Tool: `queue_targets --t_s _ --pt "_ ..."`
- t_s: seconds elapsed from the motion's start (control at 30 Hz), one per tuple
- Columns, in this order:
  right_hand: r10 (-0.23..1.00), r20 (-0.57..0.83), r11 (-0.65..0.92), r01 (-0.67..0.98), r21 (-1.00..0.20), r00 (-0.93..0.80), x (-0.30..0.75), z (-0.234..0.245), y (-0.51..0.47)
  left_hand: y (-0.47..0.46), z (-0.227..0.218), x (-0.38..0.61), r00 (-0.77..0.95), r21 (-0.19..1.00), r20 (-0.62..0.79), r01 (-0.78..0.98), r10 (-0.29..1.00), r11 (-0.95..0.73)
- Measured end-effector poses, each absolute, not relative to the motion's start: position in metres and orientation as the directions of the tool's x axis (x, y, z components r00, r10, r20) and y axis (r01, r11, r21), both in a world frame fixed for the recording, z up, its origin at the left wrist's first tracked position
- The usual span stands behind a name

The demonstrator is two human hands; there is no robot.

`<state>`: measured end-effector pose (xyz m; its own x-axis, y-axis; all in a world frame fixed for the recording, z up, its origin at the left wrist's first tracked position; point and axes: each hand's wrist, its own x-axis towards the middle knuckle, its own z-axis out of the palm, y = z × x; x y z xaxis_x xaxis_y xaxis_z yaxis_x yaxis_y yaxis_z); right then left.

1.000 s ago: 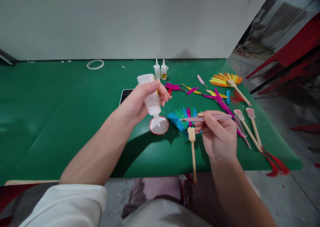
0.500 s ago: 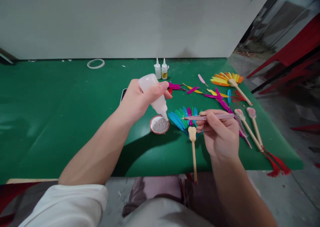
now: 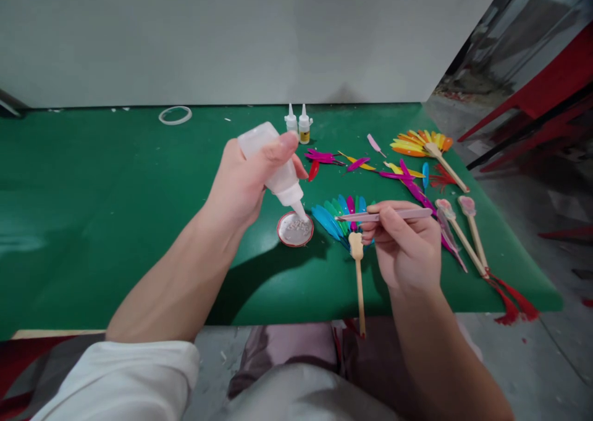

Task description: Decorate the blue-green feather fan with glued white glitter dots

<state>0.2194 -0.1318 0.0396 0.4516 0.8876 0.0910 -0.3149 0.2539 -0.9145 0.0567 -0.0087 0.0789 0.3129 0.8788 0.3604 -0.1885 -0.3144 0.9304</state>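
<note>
My left hand (image 3: pixel 241 183) is wrapped round a translucent squeeze bottle (image 3: pixel 273 165), tipped so its nozzle points down at a small round lid (image 3: pixel 295 229) with white blobs in it. My right hand (image 3: pixel 405 248) pinches pink tweezers (image 3: pixel 384 215) whose tip hovers over a half-built feather fan (image 3: pixel 340 217) of blue, green and pink feathers on a wooden stick (image 3: pixel 358 279). The fan lies on the green table (image 3: pixel 92 223) just right of the lid.
Two small glue bottles (image 3: pixel 297 123) stand at the back. Loose pink and yellow feathers (image 3: pixel 365 165), a finished orange-yellow fan (image 3: pixel 424 146) and two sticks with red tassels (image 3: pixel 467 236) lie to the right. A tape ring (image 3: pixel 175 115) sits far back left. Red chairs stand beyond the table's right edge.
The bottle has tilted from upright over the lid to slanted, its nozzle now at the lid's right rim. My right hand with the tweezers has stayed put.
</note>
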Motion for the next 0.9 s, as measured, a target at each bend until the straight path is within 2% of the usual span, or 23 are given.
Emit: queue_targets --t_s 0.27,0.5,0.77,0.9 --pt "0.912 0.075 0.233 -0.356 -0.905 0.404 0.213 0.041 -0.132 -0.011 0.083 0.056 0.283 0.943 0.298 -0.236 0.912 -0.234" --pt "0.916 0.066 0.219 -0.356 -0.909 0.395 0.21 0.04 -0.131 -0.012 0.083 0.058 0.286 0.945 0.289 -0.241 0.914 -0.223" --pt "0.927 0.07 0.206 -0.342 -0.917 0.369 0.209 0.037 -0.133 -0.02 0.082 0.06 0.296 0.953 0.291 -0.168 0.91 -0.251" --pt "0.927 0.058 0.2 -0.357 -0.912 0.371 0.208 0.038 -0.132 -0.021 0.083 0.061 0.305 0.957 0.263 -0.204 0.915 -0.207"
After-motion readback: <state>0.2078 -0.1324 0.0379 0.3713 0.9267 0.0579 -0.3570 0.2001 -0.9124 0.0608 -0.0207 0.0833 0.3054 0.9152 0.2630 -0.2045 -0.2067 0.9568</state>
